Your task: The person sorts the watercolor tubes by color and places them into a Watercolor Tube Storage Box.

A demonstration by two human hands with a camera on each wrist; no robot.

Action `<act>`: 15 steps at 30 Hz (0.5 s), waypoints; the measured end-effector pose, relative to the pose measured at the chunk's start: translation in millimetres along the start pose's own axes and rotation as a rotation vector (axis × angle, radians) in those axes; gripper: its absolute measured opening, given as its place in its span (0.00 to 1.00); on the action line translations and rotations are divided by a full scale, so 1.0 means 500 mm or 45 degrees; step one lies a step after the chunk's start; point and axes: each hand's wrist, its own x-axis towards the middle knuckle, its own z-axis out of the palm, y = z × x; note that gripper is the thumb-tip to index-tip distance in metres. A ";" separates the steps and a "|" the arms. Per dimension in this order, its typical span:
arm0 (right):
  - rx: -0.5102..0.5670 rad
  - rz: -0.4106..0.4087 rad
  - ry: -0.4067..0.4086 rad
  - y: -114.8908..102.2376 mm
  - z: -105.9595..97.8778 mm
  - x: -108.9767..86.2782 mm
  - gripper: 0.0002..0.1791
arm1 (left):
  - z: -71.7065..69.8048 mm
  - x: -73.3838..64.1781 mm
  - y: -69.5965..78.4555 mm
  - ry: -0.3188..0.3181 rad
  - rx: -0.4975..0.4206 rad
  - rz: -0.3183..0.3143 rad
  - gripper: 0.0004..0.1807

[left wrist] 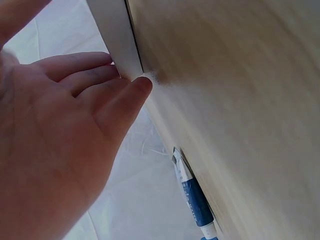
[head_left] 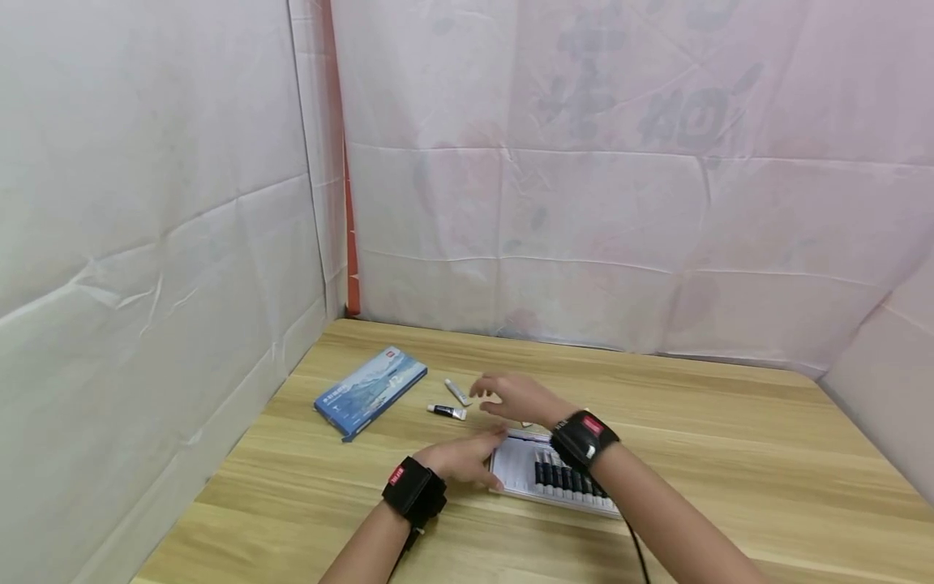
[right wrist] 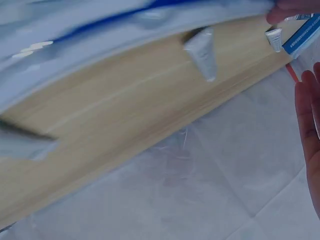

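Observation:
A white tray (head_left: 514,466) lies on the table, with a row of dark-labelled paint tubes (head_left: 565,478) in its right part. My left hand (head_left: 463,458) rests at the tray's left end, and its fairly straight fingers touch the tray edge (left wrist: 117,35) in the left wrist view. My right hand (head_left: 521,397) is above the table behind the tray, its fingers loosely bent and holding nothing. Left of it lie a light paint tube (head_left: 457,392) and a dark-labelled paint tube (head_left: 447,412). The right wrist view shows another loose tube (right wrist: 202,52) behind the tray.
A blue flat box (head_left: 372,391) with a landscape picture lies at the left of the wooden table (head_left: 730,438). White sheeting (head_left: 606,203) hangs behind the table and along its sides. A black cable (head_left: 638,543) runs below my right wrist.

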 end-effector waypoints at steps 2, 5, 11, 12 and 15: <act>0.008 0.041 -0.045 0.001 0.014 0.034 0.14 | 0.001 0.001 0.001 -0.009 -0.019 0.015 0.47; 0.031 0.099 -0.140 -0.002 0.036 0.076 0.16 | 0.005 0.003 0.002 -0.012 -0.063 0.033 0.48; 0.045 0.183 -0.273 -0.008 0.075 0.131 0.16 | 0.005 -0.003 0.004 0.020 -0.068 0.072 0.46; 0.035 0.186 -0.281 -0.008 0.081 0.136 0.15 | 0.004 -0.004 0.004 0.026 -0.063 0.079 0.45; -0.020 0.180 -0.284 -0.004 0.094 0.145 0.12 | 0.002 -0.007 0.001 0.036 -0.038 0.083 0.44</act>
